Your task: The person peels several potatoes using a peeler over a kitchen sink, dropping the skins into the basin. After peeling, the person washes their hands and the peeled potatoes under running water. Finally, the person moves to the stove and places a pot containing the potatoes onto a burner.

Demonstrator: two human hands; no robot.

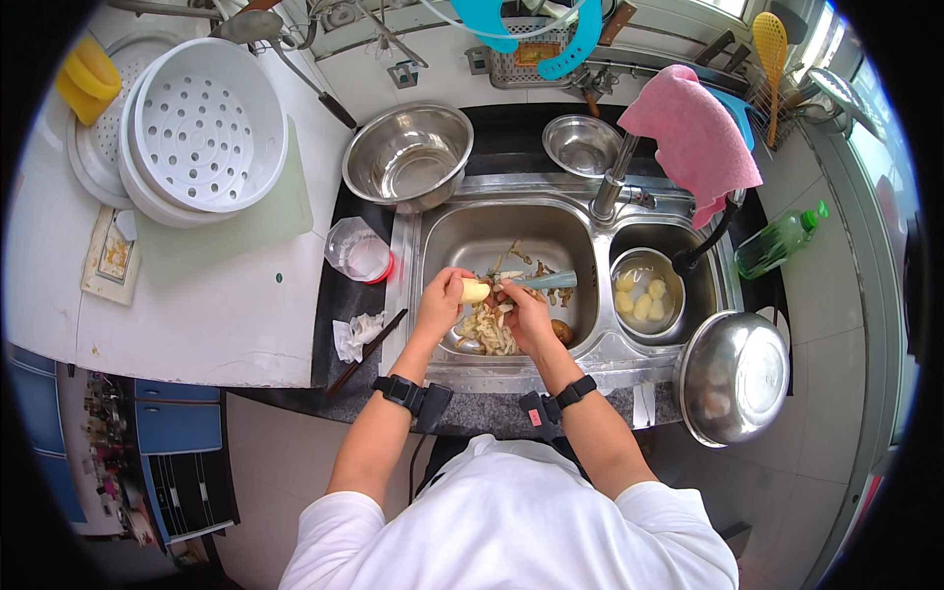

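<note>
My left hand (442, 299) grips a pale yellow, peeled potato (473, 290) over the larger sink basin (457, 228). Close beside it, my right hand (527, 313) has its fingers closed around the head end of a small tool with a translucent blue handle (553, 280), probably a peeler. Fingers and scraps of peel hide that head. Beneath my hands, a heap of potato peelings (487, 332) lies on the basin floor. An unpeeled brown potato (562, 332) rests at the right, partly behind my right wrist.
A steel pot (681, 295) holding several peeled potatoes in water stands in the smaller basin. An upturned steel bowl (734, 380) sits at the right edge. The faucet (608, 192), draped with a pink cloth (686, 133), rises behind. Chopsticks (369, 350) and crumpled tissue (356, 335) lie left.
</note>
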